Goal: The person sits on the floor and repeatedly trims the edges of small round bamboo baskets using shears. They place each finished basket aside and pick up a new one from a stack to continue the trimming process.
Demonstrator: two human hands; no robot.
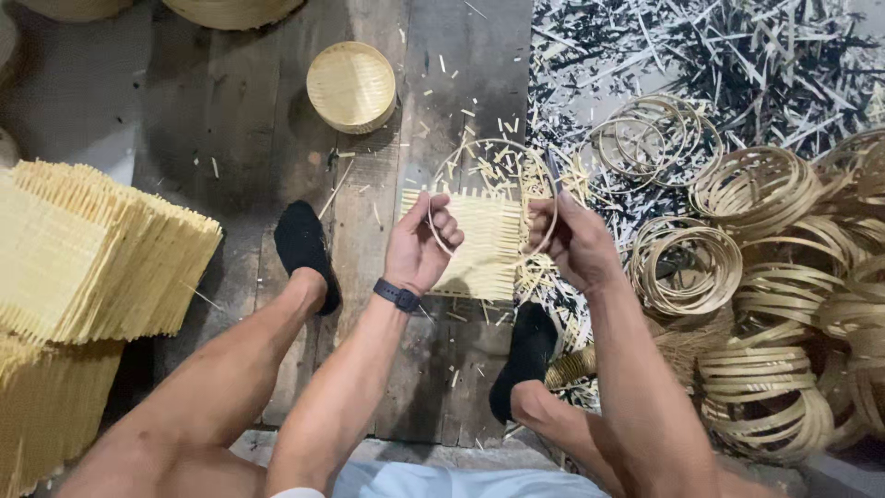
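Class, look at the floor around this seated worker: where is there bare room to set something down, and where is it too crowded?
Bare dark boards lie between the stacked woven mats and the small round basket. Another patch lies between the feet, below the mat and hoop both hands hold. To the right, bamboo rings and offcuts crowd everything.

Dark wristwatch (397, 295), black socks (305, 242), pale blue shorts (452, 481), bare arms.

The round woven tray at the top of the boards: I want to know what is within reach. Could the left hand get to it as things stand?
Probably not at once: the left hand grips the bamboo ring and woven mat. Bare boards lie between it and the round woven tray.
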